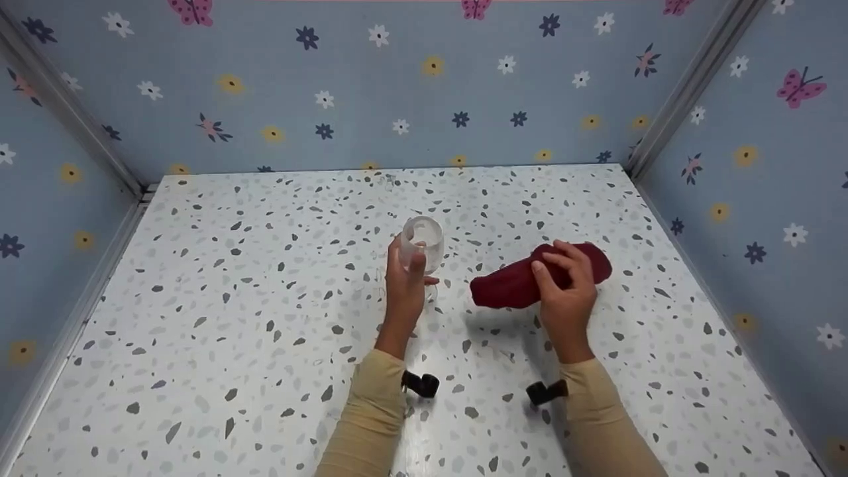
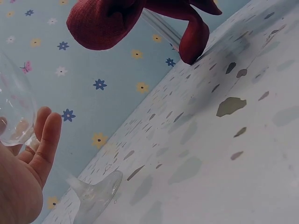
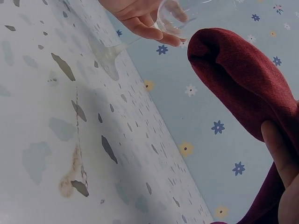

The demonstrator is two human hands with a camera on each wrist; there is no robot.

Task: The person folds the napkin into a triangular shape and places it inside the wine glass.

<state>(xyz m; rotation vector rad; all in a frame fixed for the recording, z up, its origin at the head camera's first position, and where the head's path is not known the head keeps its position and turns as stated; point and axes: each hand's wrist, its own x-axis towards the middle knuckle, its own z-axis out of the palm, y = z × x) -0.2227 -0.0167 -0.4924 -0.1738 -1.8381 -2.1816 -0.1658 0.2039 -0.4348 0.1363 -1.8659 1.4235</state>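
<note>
A clear stemmed wine glass [image 1: 427, 246] is held at its bowl by my left hand [image 1: 405, 285], thumb on the near side. In the left wrist view its foot [image 2: 100, 196] is close to the tabletop; whether it touches I cannot tell. To the right, my right hand [image 1: 568, 298] grips a dark red cloth [image 1: 507, 285], bunched into a long shape. The cloth hangs above the table, apart from the glass. In the right wrist view the folded end of the cloth [image 3: 233, 70] points toward the glass bowl [image 3: 201, 14].
The speckled white table [image 1: 232, 318] meets a blue flowered wall [image 1: 371, 79] at the back. Similar panels with metal frame edges stand at left and right. A brownish stain [image 3: 70, 179] marks the tabletop. Black wrist mounts [image 1: 422, 384] sit on both tan sleeves.
</note>
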